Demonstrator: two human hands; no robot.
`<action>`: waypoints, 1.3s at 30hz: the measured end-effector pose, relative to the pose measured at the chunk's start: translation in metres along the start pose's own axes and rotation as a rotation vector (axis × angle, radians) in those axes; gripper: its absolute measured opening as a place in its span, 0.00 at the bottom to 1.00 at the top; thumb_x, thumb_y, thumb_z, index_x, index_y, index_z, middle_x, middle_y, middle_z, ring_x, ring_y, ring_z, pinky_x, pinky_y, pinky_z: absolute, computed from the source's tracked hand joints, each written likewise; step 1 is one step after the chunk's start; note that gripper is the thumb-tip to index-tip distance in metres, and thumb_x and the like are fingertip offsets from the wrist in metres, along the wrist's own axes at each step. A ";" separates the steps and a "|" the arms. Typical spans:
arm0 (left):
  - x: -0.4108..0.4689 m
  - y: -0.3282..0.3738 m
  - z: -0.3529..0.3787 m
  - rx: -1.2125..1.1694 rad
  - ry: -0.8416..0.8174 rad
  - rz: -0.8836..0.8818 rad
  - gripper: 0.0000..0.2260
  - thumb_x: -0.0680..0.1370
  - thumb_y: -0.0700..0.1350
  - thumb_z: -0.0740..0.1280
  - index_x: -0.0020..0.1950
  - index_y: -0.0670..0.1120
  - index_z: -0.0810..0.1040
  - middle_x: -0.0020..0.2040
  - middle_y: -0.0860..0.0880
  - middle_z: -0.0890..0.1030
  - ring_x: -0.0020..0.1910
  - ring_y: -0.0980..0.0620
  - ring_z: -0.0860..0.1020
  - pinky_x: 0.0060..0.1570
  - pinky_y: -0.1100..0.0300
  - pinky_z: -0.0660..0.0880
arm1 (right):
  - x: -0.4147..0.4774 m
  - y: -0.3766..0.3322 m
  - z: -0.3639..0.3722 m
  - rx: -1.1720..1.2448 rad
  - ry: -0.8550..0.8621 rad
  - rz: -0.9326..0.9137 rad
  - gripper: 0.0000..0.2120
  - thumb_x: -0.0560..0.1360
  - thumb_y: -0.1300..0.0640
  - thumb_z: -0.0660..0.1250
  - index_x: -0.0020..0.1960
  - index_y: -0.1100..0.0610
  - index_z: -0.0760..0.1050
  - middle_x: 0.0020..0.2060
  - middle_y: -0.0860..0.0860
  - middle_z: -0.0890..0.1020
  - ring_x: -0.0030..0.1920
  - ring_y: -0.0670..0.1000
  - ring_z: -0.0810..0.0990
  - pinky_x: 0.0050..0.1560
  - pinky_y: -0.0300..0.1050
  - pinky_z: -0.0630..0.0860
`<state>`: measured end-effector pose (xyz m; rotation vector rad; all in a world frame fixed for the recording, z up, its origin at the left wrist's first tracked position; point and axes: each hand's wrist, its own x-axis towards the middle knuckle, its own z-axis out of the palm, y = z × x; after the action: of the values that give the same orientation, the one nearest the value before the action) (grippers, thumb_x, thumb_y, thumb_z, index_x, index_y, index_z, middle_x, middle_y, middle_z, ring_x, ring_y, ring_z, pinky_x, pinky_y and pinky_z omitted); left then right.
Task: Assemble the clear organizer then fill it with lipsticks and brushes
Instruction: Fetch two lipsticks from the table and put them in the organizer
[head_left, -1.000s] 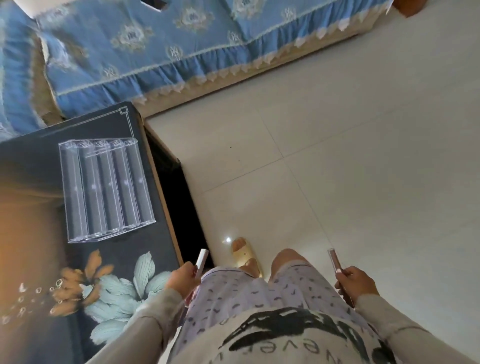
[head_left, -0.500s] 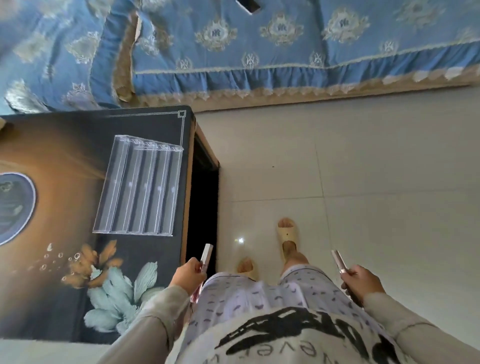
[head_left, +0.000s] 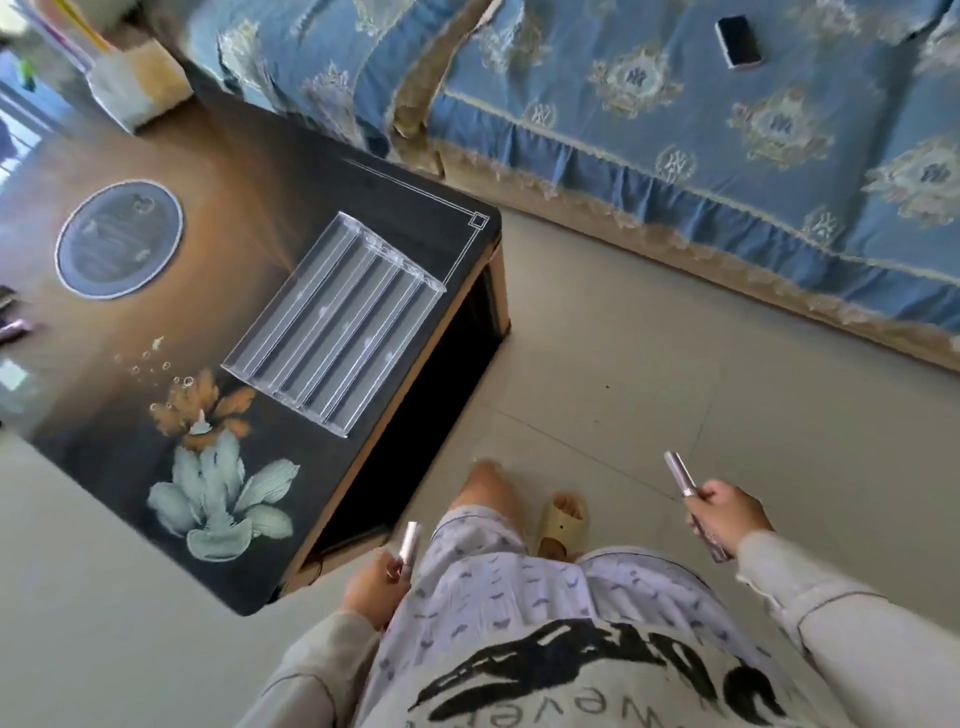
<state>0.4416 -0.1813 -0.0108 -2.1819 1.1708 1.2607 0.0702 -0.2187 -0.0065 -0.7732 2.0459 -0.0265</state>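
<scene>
a short lipstick (head_left: 409, 543) is held in the left hand (head_left: 371, 582), whose fingers are curled round its lower end, so that the cap end is pointed up and away from the body. a long lipstick (head_left: 680, 475) is gripped in the right hand (head_left: 730, 519); one end is seen above the fingers and the other is seen below the palm. both hands are kept low in the near part of the scene, one at each side of the patterned shorts (head_left: 519, 587), well apart from each other.

the clear organizer (head_left: 337, 322) is laid flat on the dark printed tabletop (head_left: 291, 171), by its right edge and near its far right corner, well apart from both hands. its long compartments are set side by side. a pale box (head_left: 137, 85) is placed at the far left of the tabletop, and some small blurred items (head_left: 13, 327) are seen at its left edge; what they are cannot be told.

a bed (head_left: 675, 130) with a blue patterned cover is seen at the far right, and a phone (head_left: 737, 41) is laid on it. a beige slipper (head_left: 561, 525) is worn on a foot on the tiled floor (head_left: 675, 364) between the hands.
</scene>
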 end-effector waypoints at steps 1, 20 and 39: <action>0.002 0.002 0.002 -0.040 -0.002 -0.025 0.08 0.78 0.47 0.61 0.40 0.48 0.66 0.51 0.42 0.80 0.46 0.46 0.75 0.44 0.64 0.66 | 0.005 -0.007 -0.002 -0.025 -0.012 -0.008 0.08 0.74 0.62 0.63 0.36 0.58 0.72 0.30 0.55 0.79 0.32 0.54 0.75 0.27 0.35 0.68; 0.060 0.050 -0.109 -0.407 0.153 -0.151 0.09 0.77 0.44 0.62 0.37 0.47 0.67 0.55 0.39 0.80 0.55 0.42 0.77 0.51 0.56 0.72 | 0.075 -0.192 -0.005 -0.463 -0.100 -0.133 0.12 0.75 0.60 0.62 0.34 0.58 0.69 0.26 0.49 0.72 0.30 0.50 0.70 0.30 0.40 0.63; 0.057 0.087 -0.105 -0.910 0.198 -0.456 0.06 0.78 0.42 0.62 0.41 0.45 0.71 0.42 0.44 0.77 0.44 0.46 0.75 0.45 0.57 0.70 | 0.129 -0.394 0.020 -0.614 -0.371 -0.497 0.08 0.75 0.60 0.62 0.38 0.59 0.71 0.28 0.52 0.78 0.29 0.53 0.74 0.35 0.44 0.72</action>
<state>0.4428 -0.3277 0.0059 -3.0070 0.0506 1.5523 0.2380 -0.5980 0.0056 -1.5272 1.4660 0.4496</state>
